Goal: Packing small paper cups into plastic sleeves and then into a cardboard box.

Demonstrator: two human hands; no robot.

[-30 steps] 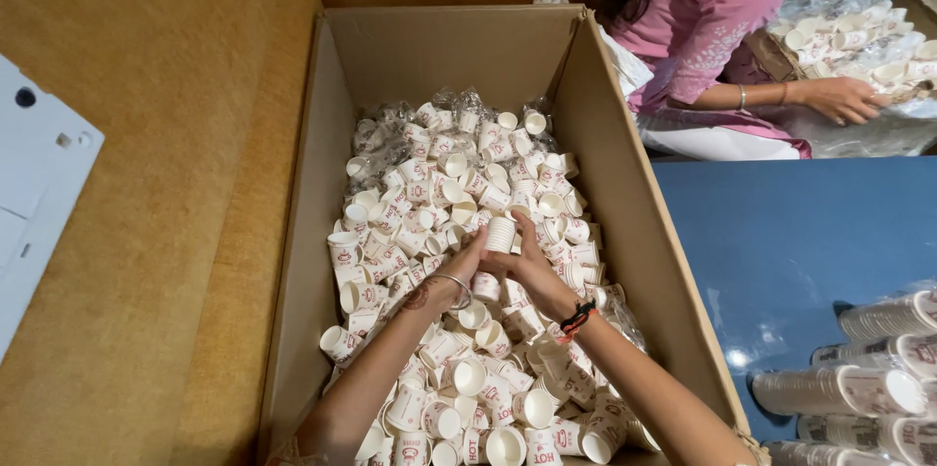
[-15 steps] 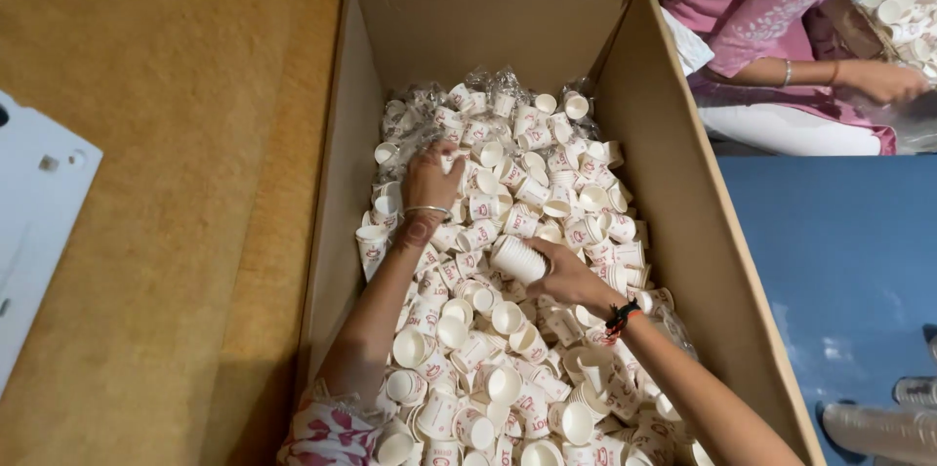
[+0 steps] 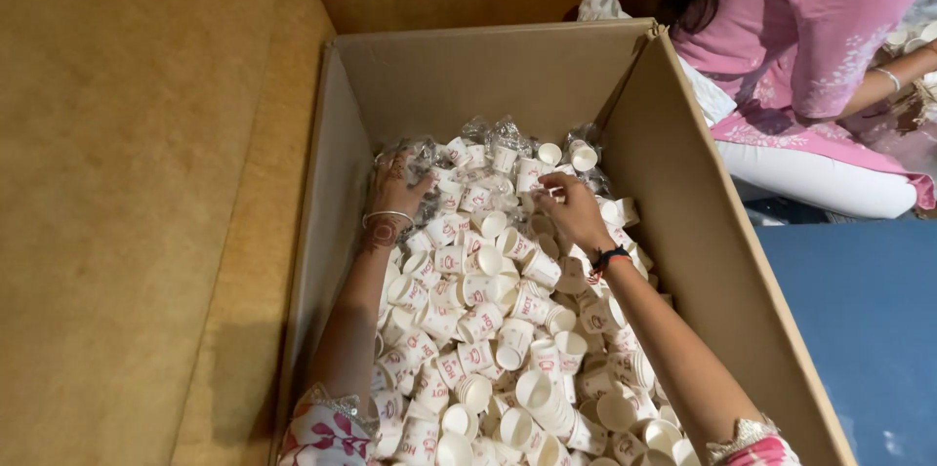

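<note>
both hands are working deep in a big cardboard box (image 3: 683, 232) that's sitting open-topped and packed with small white paper cups (image 3: 488, 329) with pinkish-red print on them. the cups are lying every which way, some upright, some on their sides, a few nested into short stacks near the bottom edge of the view.

the left hand (image 3: 395, 188) is resting on the pile toward the back left of the box, close to the left wall, fingers curled down over cups and some crinkly clear plastic wrap (image 3: 493, 134). can't tell if it's actually gripping anything or just pressing on the heap. there's a thin bangle (image 3: 387, 217) sitting on that wrist.

the right hand (image 3: 569, 207) is sitting a bit right of the middle, fingers bent and pinching at a cup near its fingertips, looks like it's closing on one but the exact hold is hard to make out. a dark thread band (image 3: 610, 258) with a bit of red is wrapping that wrist.

the two hands are apart, with a patch of cups between them.

outside the box, on the right, another person in pink clothing (image 3: 810, 46) is sitting beside it, their arm reaching off to the right. a blue surface (image 3: 859, 329) is showing on the right and a tan floor (image 3: 127, 183) on the left.
</note>
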